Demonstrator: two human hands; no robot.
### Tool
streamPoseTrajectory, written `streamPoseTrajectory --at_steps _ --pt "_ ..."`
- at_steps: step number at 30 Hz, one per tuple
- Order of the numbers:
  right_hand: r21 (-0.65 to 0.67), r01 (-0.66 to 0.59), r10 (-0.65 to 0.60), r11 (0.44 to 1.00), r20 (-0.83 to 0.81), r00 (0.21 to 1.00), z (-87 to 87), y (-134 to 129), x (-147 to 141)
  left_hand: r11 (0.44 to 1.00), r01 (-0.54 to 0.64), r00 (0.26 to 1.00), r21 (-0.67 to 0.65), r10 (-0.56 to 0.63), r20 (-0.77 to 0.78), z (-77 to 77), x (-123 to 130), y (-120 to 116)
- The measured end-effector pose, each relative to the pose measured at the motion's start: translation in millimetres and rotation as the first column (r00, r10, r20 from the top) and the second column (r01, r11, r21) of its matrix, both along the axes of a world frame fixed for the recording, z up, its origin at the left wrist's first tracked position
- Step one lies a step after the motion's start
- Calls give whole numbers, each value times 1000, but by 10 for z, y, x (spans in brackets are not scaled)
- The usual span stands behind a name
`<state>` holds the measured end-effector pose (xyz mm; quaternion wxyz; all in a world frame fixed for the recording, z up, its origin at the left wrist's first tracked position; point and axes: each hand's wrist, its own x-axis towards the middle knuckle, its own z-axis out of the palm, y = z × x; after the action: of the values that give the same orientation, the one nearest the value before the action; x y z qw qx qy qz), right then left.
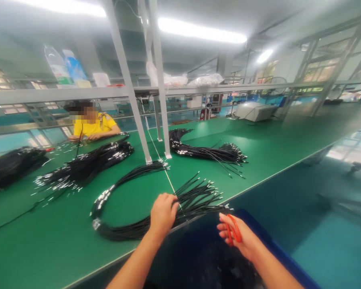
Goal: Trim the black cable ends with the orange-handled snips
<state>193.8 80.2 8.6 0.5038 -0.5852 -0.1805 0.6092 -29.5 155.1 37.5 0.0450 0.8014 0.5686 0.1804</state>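
My left hand point(164, 211) is closed over a thick bundle of black cables point(123, 232) near the table's front edge. The bundle curves round to the left, and its loose ends with pale tips point(209, 186) fan out past my fingers to the right. My right hand point(239, 237), just beyond the edge, is closed on cutters with red handles point(235, 229). Their jaws are hard to make out close to the lowest cable tips. White bands or tips show along the left bend of the bundle.
Another black cable bundle point(204, 151) lies beyond the metal post point(159, 80). More cable heaps point(87, 164) lie to the left, near a person in a yellow shirt point(94, 125). A dark blue bin point(267, 237) is below the green table's edge point(276, 172). A shelf point(63, 94) carries bottles.
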Motion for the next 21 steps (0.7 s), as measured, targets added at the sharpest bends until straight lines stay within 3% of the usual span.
streamPoseTrajectory --at_steps 4,9,15,18,21 --pt "12 -10 11 1000 -125 992 23 -150 -6 990 138 990 35 -137 -24 -147 84 -297" --pt "103 -66 80 992 -133 988 106 -241 96 983 172 985 71 -172 -14 -253 52 -308" --pt "269 -32 -26 963 210 977 183 -311 371 986 164 986 43 -165 10 -223 50 -240" --pt "387 -45 -154 921 470 869 161 -353 210 989 146 989 6 -146 12 -152 115 -225" --pt "512 -206 -242 834 675 697 131 -298 -165 995 93 996 -28 -93 -8 -34 56 -146"
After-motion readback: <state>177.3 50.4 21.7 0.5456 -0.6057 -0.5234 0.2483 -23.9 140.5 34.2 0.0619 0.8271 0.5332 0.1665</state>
